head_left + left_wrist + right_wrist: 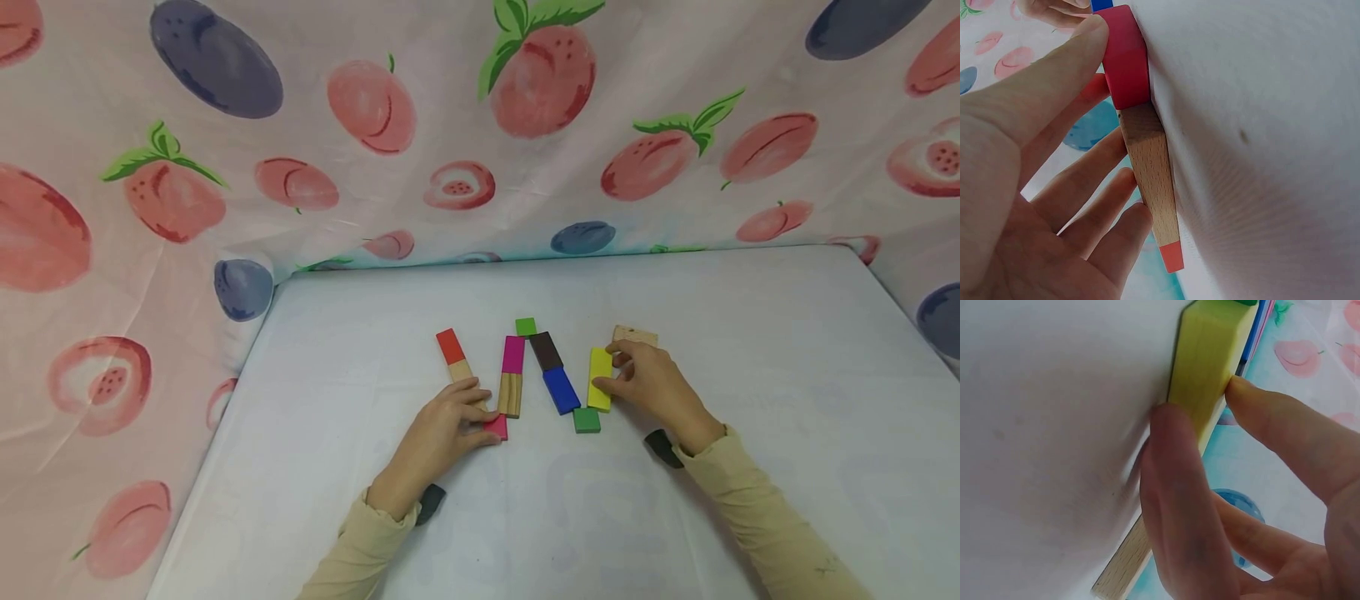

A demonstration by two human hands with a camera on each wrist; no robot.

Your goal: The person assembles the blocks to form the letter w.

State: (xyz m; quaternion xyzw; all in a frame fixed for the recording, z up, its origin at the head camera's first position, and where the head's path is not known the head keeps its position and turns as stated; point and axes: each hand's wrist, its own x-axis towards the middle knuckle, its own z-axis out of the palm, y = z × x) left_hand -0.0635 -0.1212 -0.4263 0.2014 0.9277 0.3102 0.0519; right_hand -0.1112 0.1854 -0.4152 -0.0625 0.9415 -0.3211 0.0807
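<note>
My left hand (442, 425) pinches a small pink block (497, 427) between thumb and forefinger. Its other fingers lie along a plain wooden block (1154, 178) that adjoins the pink one, with an orange-red block (449, 346) at the far end. With thumb and forefinger on opposite sides, my right hand (652, 379) grips a yellow block (600, 375), which stands by a small green block (587, 420). Beyond the right fingertips lies a pale wooden block (636, 336), partly covered by the hand.
Between the hands, a magenta block (513, 354) meets a striped wooden block (510, 395). A light green block (526, 327) joins its top to a dark brown block (546, 352), followed by a blue block (561, 391). A fruit-print curtain (375, 200) rises behind the white table (337, 333).
</note>
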